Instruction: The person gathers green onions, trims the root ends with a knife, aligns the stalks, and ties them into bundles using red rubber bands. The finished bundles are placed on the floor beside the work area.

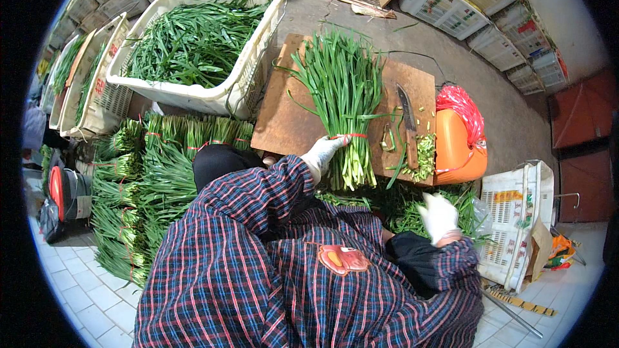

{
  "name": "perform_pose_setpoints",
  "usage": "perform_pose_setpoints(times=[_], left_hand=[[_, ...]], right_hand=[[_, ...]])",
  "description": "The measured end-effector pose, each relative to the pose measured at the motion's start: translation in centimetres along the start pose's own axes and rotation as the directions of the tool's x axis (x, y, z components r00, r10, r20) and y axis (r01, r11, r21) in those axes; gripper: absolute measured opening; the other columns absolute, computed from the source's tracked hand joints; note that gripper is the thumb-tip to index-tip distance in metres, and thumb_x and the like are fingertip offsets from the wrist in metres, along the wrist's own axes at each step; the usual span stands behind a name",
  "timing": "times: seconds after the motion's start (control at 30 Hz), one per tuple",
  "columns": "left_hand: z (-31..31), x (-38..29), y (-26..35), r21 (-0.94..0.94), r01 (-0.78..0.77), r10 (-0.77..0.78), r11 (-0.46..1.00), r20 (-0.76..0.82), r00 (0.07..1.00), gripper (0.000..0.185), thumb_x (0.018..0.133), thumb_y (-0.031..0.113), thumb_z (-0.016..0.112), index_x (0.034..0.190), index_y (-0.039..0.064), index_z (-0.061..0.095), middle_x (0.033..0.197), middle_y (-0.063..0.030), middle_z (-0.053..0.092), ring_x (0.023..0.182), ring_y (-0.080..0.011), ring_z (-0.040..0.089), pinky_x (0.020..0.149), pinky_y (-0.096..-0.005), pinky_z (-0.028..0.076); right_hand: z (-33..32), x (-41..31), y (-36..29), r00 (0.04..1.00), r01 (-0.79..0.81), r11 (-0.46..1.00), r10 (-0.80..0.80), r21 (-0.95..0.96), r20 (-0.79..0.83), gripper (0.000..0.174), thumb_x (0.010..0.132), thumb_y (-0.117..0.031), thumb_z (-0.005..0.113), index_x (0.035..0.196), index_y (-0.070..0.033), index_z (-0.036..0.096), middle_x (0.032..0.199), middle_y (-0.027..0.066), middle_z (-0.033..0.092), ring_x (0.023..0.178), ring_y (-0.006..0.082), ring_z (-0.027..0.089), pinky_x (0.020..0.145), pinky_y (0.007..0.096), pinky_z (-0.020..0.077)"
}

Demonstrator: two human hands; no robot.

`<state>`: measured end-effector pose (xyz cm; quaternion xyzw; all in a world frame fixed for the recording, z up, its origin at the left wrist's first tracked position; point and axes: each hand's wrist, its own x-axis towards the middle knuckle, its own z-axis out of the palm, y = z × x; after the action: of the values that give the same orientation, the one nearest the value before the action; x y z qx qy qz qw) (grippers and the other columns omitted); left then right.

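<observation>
My left hand (323,155), in a white glove, grips a bunch of garlic chives (341,92) around its red tie. The bunch lies on a wooden board (285,121), its leaves pointing away from me and its pale cut ends over the near edge. My right hand (440,218), also gloved and slightly blurred, hovers above loose green leaves (406,215) beside my knee. Its thumb and fingers are apart, with nothing visible between them. On the board, right of the bunch, lies a knife (408,121) with a wooden handle, next to chopped stem ends (424,157).
Pink plastic twine (459,108) sits on an orange container (457,142) against the board's right side. A white crate (242,77) full of leaves stands at the back left. Tied bunches (125,203) are stacked to my left. More crates (445,7) line the wall; one (512,222) stands right.
</observation>
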<state>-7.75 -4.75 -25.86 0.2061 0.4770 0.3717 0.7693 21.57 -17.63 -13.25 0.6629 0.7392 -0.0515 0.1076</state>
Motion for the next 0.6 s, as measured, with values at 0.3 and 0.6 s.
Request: perform_pose_setpoints(times=[0.3, 0.6], left_hand=[[0.5, -0.7, 0.8, 0.084, -0.054, 0.058, 0.995, -0.044, 0.997, 0.06, 0.074, 0.018, 0.081, 0.12, -0.004, 0.05, 0.102, -0.0153, 0.064, 0.083, -0.0242, 0.065, 0.072, -0.0384, 0.055], [1.0, -1.0, 0.8, 0.113, -0.063, 0.064, 0.992, -0.01, 0.998, 0.048, 0.081, 0.013, 0.074, 0.12, -0.003, 0.051, 0.103, -0.015, 0.065, 0.084, -0.0231, 0.065, 0.072, -0.0358, 0.056]], right_hand=[[2.3, 8.9, -14.6, 0.981, 0.105, 0.967, -0.062, 0.233, -0.182, 0.021, 0.087, -0.025, 0.059, 0.101, -0.011, 0.066, 0.084, 0.0096, 0.063, 0.08, 0.0284, 0.062, 0.068, 0.0404, 0.0492], [3.7, 11.9, -14.8, 0.982, -0.117, 0.914, 0.165, 0.388, -0.093, 0.021, 0.085, -0.032, 0.061, 0.093, -0.013, 0.06, 0.084, 0.0111, 0.066, 0.08, 0.0324, 0.064, 0.069, 0.0418, 0.0503]])
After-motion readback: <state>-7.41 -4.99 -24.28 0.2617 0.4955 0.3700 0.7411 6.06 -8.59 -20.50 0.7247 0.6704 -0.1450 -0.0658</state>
